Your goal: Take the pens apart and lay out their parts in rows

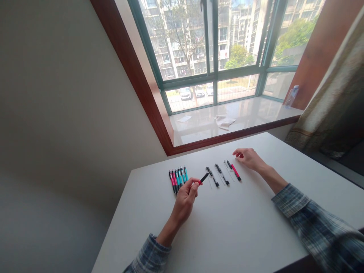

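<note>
Two hands worked over a white worktop (222, 227) that filled the lower centre of the frame. The left hand (185, 197), left of centre, had its thumb and fingers closed around a red-and-black pen piece (204, 178), whose dark end pointed up and to the right. The right hand (248, 157), farther up and to the right, hung near the far edge of the worktop with its fingers loosely curled; whether they pinched anything could not be told. Just beyond the left hand, a row of red and teal pens (178, 176) lay side by side, its lower part partly hidden by that hand. Between the two hands, pen parts lay in slanting groups: two dark upper pieces (218, 168), two lower black-ended pieces (226, 180), several thin pale rods (231, 176) and, nearest the right hand, a red barrel (236, 172) with a black end beside a short dark piece (229, 164). Plaid sleeves (301, 208) covered both forearms. Toward the upper right, a pale cloth (224, 122) and a clear bottle (291, 98) stood out on the windowsill (196, 131).
</note>
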`<action>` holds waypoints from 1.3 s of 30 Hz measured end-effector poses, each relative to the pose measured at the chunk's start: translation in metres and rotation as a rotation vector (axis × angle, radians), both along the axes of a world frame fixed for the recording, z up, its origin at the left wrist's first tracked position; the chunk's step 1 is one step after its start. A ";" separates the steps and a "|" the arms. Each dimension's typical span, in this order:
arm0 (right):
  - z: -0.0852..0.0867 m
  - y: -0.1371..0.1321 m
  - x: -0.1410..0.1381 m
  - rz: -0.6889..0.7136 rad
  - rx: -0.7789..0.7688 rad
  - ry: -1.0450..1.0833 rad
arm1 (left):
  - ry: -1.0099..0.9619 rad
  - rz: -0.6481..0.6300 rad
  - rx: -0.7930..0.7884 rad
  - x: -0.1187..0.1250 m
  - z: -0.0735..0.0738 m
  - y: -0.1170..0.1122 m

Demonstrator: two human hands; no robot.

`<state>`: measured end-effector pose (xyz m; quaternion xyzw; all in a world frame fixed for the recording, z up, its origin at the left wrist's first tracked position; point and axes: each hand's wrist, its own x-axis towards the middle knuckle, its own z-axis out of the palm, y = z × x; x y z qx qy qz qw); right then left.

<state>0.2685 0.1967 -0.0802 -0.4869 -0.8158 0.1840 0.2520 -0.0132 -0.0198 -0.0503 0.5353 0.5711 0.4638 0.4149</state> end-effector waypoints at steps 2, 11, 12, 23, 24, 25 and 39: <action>-0.002 0.001 0.000 0.014 -0.008 0.004 | 0.001 0.001 0.001 0.000 -0.001 0.000; 0.029 -0.033 -0.026 0.125 -0.028 0.354 | 0.137 0.030 0.040 -0.001 0.004 0.000; 0.034 -0.044 -0.036 0.200 -0.100 0.396 | 0.188 0.028 0.050 0.000 0.007 0.000; 0.053 -0.110 -0.106 0.434 -0.477 0.549 | 0.489 -0.029 0.126 0.006 0.035 0.000; 0.054 -0.110 -0.107 0.436 -0.484 0.571 | 0.490 -0.034 0.122 0.006 0.036 -0.001; 0.055 -0.111 -0.107 0.444 -0.491 0.590 | 0.484 -0.038 0.115 0.007 0.037 -0.001; 0.066 -0.108 -0.094 0.654 -0.473 0.632 | -0.130 -0.204 -0.120 -0.003 0.025 0.005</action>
